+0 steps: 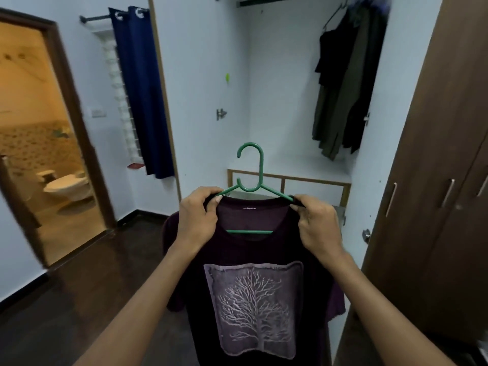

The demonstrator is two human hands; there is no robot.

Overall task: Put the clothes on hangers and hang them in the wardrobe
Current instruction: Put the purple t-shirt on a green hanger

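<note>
A dark purple T-shirt (253,249) with a pale tree print hangs on a green plastic hanger (260,167), held up in front of the open wardrobe. My left hand (196,217) pinches the left side of the collar over the hanger's arm. My right hand (318,223) grips the right side of the collar at the hanger's other arm. The hook points up and left, free of any rail. The wardrobe rail (290,0) runs along the top, with dark clothes (343,83) hanging from it at the right.
A brown wardrobe door (435,154) stands open on the right. Drawers with wooden frames (290,182) sit low inside the wardrobe. To the left are a blue curtain (142,88) and an open bathroom doorway (39,154). The floor is dark.
</note>
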